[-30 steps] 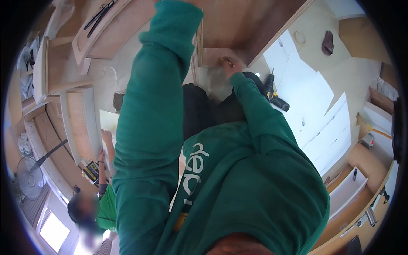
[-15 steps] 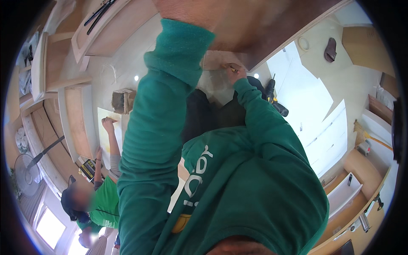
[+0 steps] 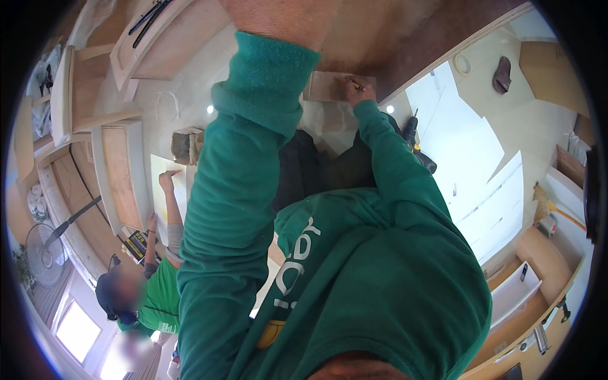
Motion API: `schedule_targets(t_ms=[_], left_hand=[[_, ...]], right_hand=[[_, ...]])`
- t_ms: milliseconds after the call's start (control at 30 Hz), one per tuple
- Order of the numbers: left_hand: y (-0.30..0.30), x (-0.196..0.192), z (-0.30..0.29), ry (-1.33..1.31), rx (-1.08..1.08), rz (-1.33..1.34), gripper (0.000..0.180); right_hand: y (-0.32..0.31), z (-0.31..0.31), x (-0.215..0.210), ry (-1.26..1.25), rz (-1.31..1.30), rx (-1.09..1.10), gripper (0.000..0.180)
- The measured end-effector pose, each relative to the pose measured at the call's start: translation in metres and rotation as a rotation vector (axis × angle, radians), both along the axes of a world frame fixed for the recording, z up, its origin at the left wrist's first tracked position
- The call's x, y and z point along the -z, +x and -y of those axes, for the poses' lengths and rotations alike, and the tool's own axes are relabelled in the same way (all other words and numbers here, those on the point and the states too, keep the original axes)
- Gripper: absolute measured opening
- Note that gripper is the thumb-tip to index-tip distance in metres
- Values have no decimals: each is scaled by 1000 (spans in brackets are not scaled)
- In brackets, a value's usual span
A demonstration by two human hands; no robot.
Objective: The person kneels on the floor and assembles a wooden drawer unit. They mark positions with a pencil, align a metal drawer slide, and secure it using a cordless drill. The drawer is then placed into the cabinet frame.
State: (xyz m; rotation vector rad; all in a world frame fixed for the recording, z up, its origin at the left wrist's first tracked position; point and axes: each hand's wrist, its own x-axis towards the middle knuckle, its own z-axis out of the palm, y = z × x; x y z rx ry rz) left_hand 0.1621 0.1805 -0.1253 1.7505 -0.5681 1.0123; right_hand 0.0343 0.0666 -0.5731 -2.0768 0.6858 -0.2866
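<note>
My left arm reaches up past a brown wooden panel. The wrist of my left hand shows at the top edge, with its fingers out of the picture. Lower down, my right hand is closed around a small, dark, thin thing whose kind I cannot make out. That hand is beside the panel's lower edge, at the right end of a pale wooden piece. A black and yellow cordless drill lies on the floor, right of my legs.
White sheets cover floor on the right, with a brown shoe beyond. At left stand wooden cabinet frames and an open cardboard box. A co-worker in green leans over a pale board. A fan stands behind.
My right hand has shifted slightly right and up, still closed. My left wrist has moved slightly left and up. The surroundings sit a little further right as the view shifted.
</note>
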Motion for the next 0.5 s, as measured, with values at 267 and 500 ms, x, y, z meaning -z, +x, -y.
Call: schedule_targets(t_ms=[267,500], left_hand=[[2,8,-6,1,-11,38,13],[-7,3,-5,21,-5,-19,12]], right_hand=[[-31,-18,-60,100,-32,-76,22],[-22,4,-14,-43,-216,90,24]])
